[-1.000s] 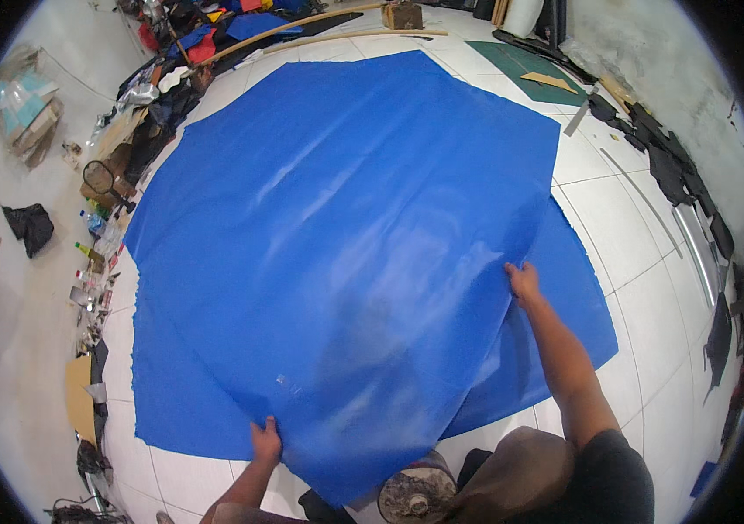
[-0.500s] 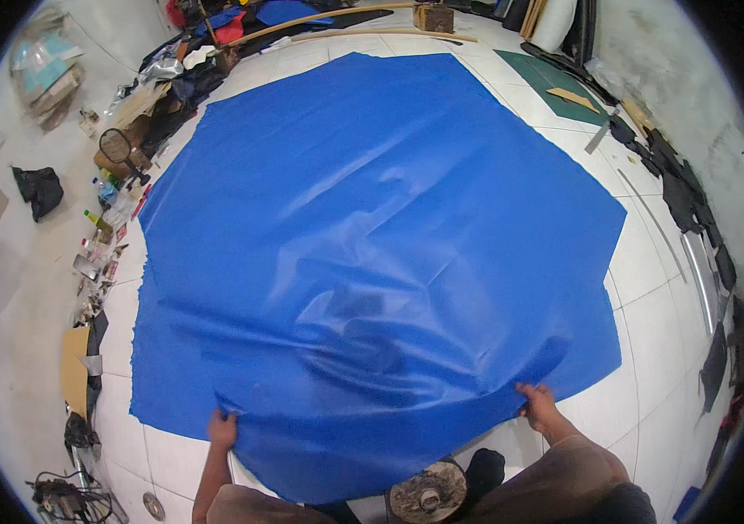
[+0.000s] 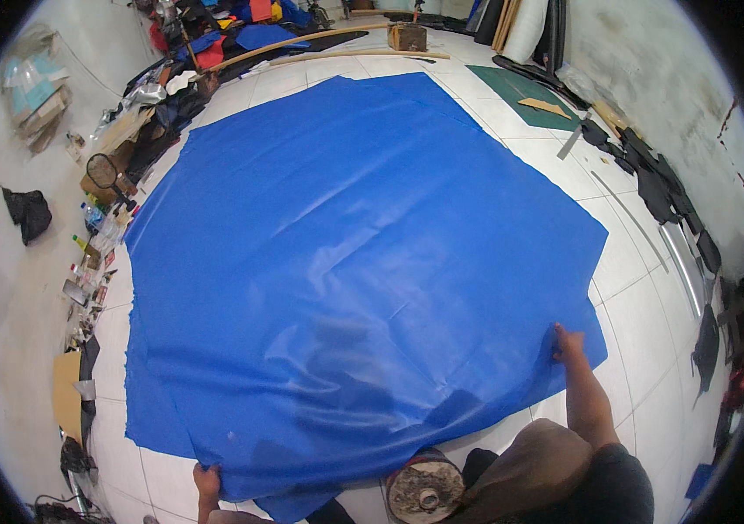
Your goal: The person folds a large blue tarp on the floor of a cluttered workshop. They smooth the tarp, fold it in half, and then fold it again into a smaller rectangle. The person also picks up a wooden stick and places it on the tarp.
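A large blue leather-like sheet (image 3: 363,253) with an irregular outline is spread over the white tiled floor. Soft creases run across its middle, and its near edge hangs in folds toward me. My left hand (image 3: 207,480) is closed on that near edge at the lower left. Farther out on the right, my right hand (image 3: 568,343) pinches the sheet close to its right corner, thumb side up, with the forearm stretched out. Between my arms, a worn round disc with a central knob (image 3: 425,489) stands at the sheet's near edge.
A green mat (image 3: 512,94) with a tan scrap lies at the far right. A wooden block (image 3: 407,37) stands beyond the sheet. Bottles (image 3: 93,214) and a round-headed racket (image 3: 105,172) line the left wall. Black scraps (image 3: 651,188) and a metal strip (image 3: 682,266) lie along the right.
My right hand has moved outward and away from me, drawing the sheet's right part flatter. My left hand has come lower, nearer to me. The creases are smoother, and the view has shifted a little.
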{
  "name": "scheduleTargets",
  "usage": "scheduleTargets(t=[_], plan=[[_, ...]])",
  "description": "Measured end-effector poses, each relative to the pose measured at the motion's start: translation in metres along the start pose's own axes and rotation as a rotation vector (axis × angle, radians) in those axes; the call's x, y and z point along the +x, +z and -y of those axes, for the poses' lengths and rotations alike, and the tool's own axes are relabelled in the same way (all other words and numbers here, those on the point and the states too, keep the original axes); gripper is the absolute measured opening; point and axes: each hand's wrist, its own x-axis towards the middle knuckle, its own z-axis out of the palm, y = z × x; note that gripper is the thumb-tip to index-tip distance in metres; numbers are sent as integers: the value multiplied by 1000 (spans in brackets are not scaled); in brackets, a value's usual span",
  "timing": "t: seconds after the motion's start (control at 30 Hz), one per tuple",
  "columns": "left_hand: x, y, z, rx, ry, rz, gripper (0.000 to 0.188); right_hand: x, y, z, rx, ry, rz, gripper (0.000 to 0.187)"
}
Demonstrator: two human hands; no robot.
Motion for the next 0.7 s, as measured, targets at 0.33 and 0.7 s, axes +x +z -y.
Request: scheduleTargets(t=[0.33,0.7], plan=[[11,20,-25,-375,-274,140,61,46,11,-3,339,18,158,67],[22,48,-35,-456,-109,86,43,41,-50,14,-155,-602,-227,47]])
